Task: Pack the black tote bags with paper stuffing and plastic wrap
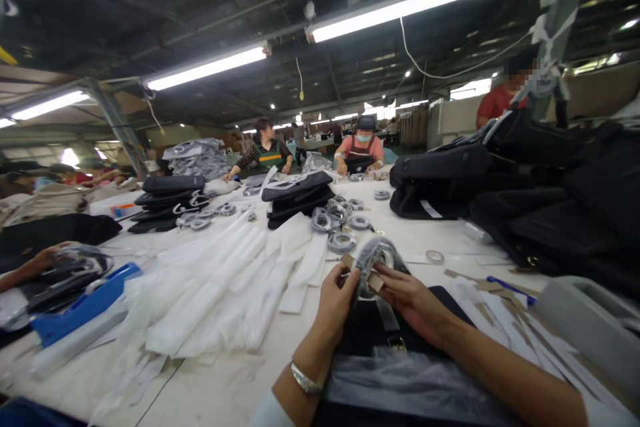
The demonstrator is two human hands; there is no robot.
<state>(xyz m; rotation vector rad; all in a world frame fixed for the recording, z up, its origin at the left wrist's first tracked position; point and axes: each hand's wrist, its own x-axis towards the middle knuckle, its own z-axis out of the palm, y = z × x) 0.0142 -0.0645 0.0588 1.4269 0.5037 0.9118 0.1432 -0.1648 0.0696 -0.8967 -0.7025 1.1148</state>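
Observation:
A coiled strap in clear plastic wrap [377, 252] is held up between my two hands. My left hand [336, 297] pinches its left side, fingers closed. On the other side, my right hand [407, 295] has its fingers closed on the coil's lower right edge, where a small brown tab [375, 282] shows. Another brown piece [347, 260] sits by my left fingertips. Beneath both hands lies a black bag [365, 327] with a gold-coloured buckle [397, 344]. Clear plastic film [400, 373] covers its near part.
White foam sheets [215, 300] spread to the left, beside a blue tape dispenser [85, 307]. Wrapped coils [343, 240] and stacked black bags [300, 197] stand ahead. Right are paper strips [495, 320], a grey holder [590, 327] and piled bags [575, 207]. A co-worker's hand [50, 257] reaches in left.

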